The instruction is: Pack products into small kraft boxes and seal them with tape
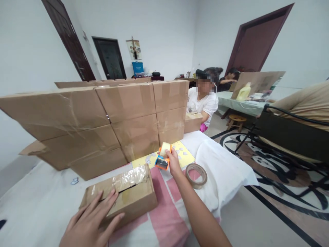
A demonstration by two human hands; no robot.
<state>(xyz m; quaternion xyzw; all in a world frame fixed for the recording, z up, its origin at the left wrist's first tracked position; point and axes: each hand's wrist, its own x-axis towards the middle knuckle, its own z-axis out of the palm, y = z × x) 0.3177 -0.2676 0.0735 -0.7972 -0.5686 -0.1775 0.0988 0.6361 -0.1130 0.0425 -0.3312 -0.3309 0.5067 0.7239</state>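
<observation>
A brown cardboard box lies in front of me, with shiny clear tape across part of its top and a dark gap along the flap seam. My left hand rests on its near left part, fingers spread. Beyond the box's right end, my right hand is closed round an orange and blue tape dispenser with a pale roll in it. The dispenser is held above the cloth, apart from the box. A roll of brown tape lies just right of my right wrist.
Stacked, taped cardboard boxes form a wall along the far side of the cloth-covered table. A person in a white shirt sits behind its right end, beside another box. At right are a folding chair and a wooden stool.
</observation>
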